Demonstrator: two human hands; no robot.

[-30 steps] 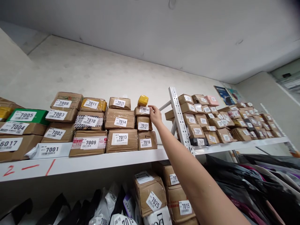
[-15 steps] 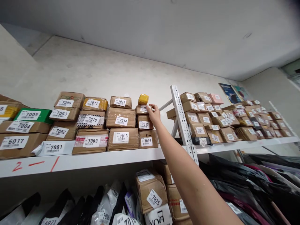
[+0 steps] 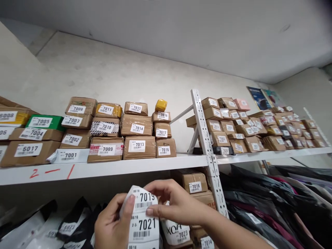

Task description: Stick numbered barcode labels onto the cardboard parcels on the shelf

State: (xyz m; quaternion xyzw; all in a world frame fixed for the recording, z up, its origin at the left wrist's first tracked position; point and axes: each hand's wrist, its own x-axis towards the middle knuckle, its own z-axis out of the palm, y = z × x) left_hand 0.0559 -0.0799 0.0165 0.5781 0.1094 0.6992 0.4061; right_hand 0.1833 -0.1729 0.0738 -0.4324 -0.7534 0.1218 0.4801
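Peeling label 7019 off sticker strip, low in front of shelf edge. Left hand closed around strip, thumb on backing. Right hand pinches label's right edge, fingers curled. Best to lift slowly from corner, keep strip taut, avoid creasing barcode. Yellow parcel atop box 7018 appears unlabelled.

Bright, even light; warped edges.

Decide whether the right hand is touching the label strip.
Touching: the head view shows the right hand pinching the 7019 label on the label strip.
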